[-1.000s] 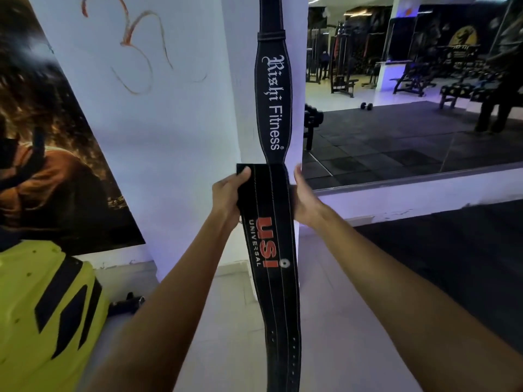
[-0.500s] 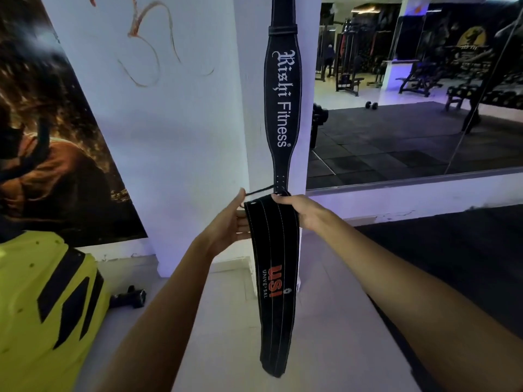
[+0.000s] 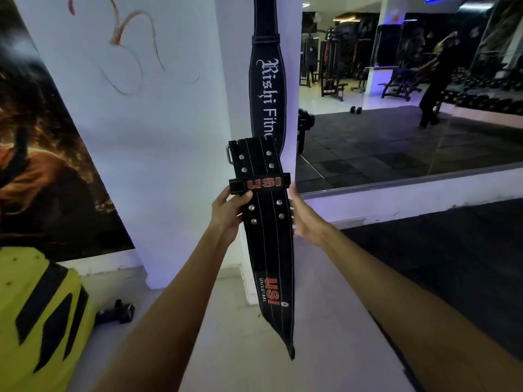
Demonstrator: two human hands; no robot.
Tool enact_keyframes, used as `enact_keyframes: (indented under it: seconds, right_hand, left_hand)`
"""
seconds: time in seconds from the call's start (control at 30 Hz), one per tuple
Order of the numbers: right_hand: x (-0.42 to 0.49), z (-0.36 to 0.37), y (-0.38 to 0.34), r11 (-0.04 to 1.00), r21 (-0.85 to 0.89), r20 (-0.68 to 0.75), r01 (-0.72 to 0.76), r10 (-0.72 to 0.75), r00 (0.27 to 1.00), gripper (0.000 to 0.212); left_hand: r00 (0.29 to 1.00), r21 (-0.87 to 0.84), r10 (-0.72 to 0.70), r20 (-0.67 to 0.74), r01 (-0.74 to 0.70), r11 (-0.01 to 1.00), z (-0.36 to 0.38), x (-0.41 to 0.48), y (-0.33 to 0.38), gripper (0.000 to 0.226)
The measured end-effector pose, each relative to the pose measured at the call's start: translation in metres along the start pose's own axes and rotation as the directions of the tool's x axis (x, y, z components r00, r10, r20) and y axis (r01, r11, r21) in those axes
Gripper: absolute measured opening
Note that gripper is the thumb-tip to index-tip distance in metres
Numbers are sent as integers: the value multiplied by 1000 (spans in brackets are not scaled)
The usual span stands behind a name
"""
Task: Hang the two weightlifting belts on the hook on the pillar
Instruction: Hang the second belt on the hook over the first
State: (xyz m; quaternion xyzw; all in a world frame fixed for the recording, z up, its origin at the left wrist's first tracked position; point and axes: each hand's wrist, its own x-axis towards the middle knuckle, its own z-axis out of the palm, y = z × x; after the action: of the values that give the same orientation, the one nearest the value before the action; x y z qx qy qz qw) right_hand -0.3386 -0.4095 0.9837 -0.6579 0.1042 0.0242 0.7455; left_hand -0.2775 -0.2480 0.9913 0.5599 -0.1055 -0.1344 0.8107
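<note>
A black belt lettered "Rishi Fitness" (image 3: 267, 89) hangs down the white pillar (image 3: 235, 80); its top and the hook are out of frame. In front of it I hold a second black belt marked "USI" (image 3: 268, 236) upright, buckle end up, with its silver buckle (image 3: 228, 157) at the upper left and its tail dangling toward the floor. My left hand (image 3: 229, 210) grips the belt's left edge just under the USI loop. My right hand (image 3: 304, 219) is at the right edge, fingers spread behind it.
A large mirror (image 3: 410, 94) on the right reflects gym machines and a person. A poster (image 3: 42, 151) covers the left wall. A yellow and black object (image 3: 36, 321) sits at the lower left, with a small dark dumbbell (image 3: 116, 311) on the pale floor beside it.
The USI belt has been raised and shifted in my hands, so its buckle end now stands up over the hanging belt's lower lettering. Both hands moved up along it.
</note>
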Motion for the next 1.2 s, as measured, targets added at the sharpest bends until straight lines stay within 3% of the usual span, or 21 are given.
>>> enact_keyframes:
  seconds: [0.1, 0.23, 0.3, 0.37, 0.43, 0.53, 0.6, 0.67, 0.73, 0.8, 0.87, 0.93, 1.03, 1.2]
  right_hand:
    - [9, 2, -32, 988, 81, -111, 131, -122, 986, 84]
    - [13, 5, -59, 967, 10, -201, 256, -249, 947, 42]
    - [12, 7, -55, 952, 54, -237, 301, -281, 930, 35]
    - [13, 10, -45, 947, 67, -223, 313, -292, 930, 32]
    - [13, 17, -37, 949, 67, -192, 309, -291, 937, 30]
    - [11, 27, -32, 943, 98, -181, 319, -298, 937, 25]
    - [10, 28, -34, 935, 92, -204, 343, -320, 925, 24]
    - [9, 25, -35, 935, 73, -205, 348, -328, 922, 25]
    - [9, 22, -33, 947, 49, -166, 317, -305, 938, 28]
    - [10, 22, -32, 954, -14, -115, 298, -298, 948, 30]
    - [8, 25, -38, 956, -88, -65, 281, -287, 956, 25]
    - [2, 32, -52, 969, -77, -50, 235, -239, 970, 34]
    - [5, 33, -70, 965, -27, -168, 261, -262, 950, 57]
    - [7, 25, -74, 888, -24, -269, 460, -448, 852, 24]
  left_hand:
    - [995, 58, 70, 74, -74, 996, 1, -4, 3, 22]
    - [979, 168, 68, 191, -100, 981, -2, -12, 2, 25]
    - [970, 223, -12, 244, -44, 974, -6, -13, 6, 27]
    - [965, 273, -54, 256, -19, 962, -6, -10, 22, 33]
    - [982, 310, 2, 190, -62, 949, 1, -2, 43, 41]
    - [990, 347, 109, 95, -136, 928, 14, 6, 54, 28]
    - [985, 331, 114, 128, -151, 931, 9, 3, 47, 29]
    - [973, 354, 13, 232, -96, 930, -3, 0, 42, 37]
    - [957, 408, -54, 284, -70, 911, -8, 1, 52, 31]
    - [979, 309, -28, 204, -37, 950, -1, 2, 67, 29]
    - [1000, 165, -17, 26, 12, 986, 13, 4, 74, 37]
    - [996, 90, -40, -77, 46, 995, 26, 2, 74, 31]
    - [998, 67, -8, -64, 12, 998, 35, -2, 67, 22]
    - [982, 92, 175, 66, -181, 979, 40, -6, 70, 13]
